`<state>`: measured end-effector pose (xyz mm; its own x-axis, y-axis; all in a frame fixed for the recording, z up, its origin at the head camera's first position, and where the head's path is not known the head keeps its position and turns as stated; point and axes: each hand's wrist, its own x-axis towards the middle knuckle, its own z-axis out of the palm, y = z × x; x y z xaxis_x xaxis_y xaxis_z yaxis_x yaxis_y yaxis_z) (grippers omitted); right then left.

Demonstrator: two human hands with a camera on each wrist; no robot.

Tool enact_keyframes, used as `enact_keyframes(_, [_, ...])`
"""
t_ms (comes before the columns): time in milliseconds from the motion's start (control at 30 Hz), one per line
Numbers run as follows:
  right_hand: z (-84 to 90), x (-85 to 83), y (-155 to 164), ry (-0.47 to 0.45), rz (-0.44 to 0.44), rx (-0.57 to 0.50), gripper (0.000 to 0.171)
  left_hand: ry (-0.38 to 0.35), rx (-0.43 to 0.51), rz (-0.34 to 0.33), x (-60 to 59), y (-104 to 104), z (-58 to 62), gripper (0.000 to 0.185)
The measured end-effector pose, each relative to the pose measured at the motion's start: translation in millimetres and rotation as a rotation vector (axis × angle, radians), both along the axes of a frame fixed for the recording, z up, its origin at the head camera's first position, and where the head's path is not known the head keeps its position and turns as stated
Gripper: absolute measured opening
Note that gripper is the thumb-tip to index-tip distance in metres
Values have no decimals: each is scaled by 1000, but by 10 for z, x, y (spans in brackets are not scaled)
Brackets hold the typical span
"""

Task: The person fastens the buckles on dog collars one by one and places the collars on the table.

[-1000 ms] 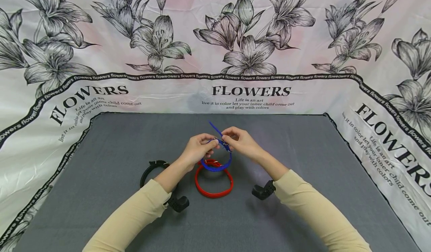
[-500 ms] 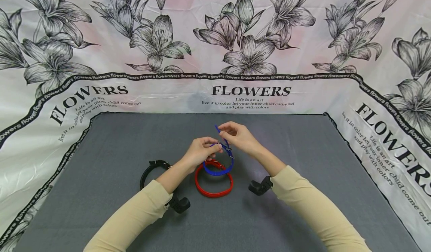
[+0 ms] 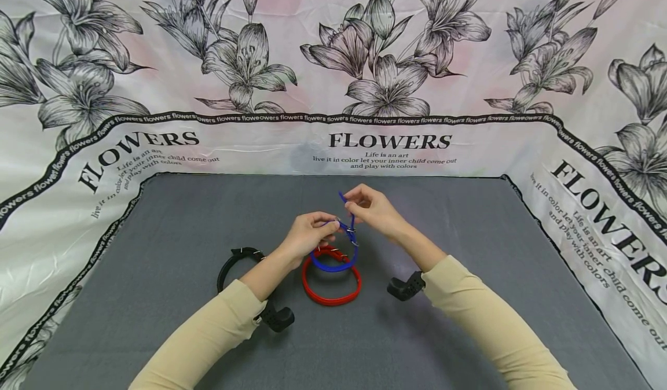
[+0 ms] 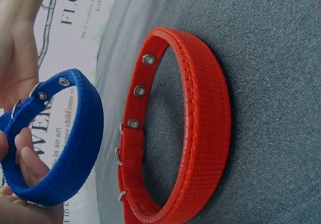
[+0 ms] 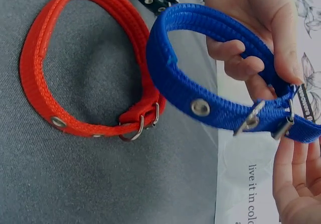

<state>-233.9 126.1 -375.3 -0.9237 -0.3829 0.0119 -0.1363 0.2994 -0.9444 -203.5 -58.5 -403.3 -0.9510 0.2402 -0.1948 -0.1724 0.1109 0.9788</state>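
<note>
Directly beneath the grip, the closed red woven collar (image 3: pixel 330 283) lies flat on the grey felt mat (image 3: pixel 469 320), partly under the raised blue woven collar (image 3: pixel 336 257) pinched by the left hand (image 3: pixel 307 236) and right hand (image 3: pixel 377 213). Left of the grip and well apart, the black studded collar (image 3: pixel 234 262) occupies the mat beside the left forearm. Bare mat extends right of the grip and beyond it up to the flower-printed backdrop (image 3: pixel 388 141), which walls the far and lateral edges.

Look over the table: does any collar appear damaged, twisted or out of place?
Nothing stands out. The red collar and black collar lie buckled on the grey cloth; both hands hold the blue collar above the red one.
</note>
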Motion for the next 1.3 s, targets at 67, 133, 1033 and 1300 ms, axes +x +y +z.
enact_keyframes(67, [53, 29, 2, -10, 7, 10, 22, 4, 0, 4, -3, -4, -3, 22])
enact_keyframes(133, [73, 35, 16, -14, 17, 28, 22, 1, 1, 7, -4, -10, 1, 23])
enact_keyframes(1033, [46, 17, 113, 132, 173, 418, 11, -37, -21, 4, 9, -16, -37, 22])
enact_keyframes(1300, [26, 23, 123, 163, 199, 450, 10, -15, -27, -4, 26, -6, -11, 22])
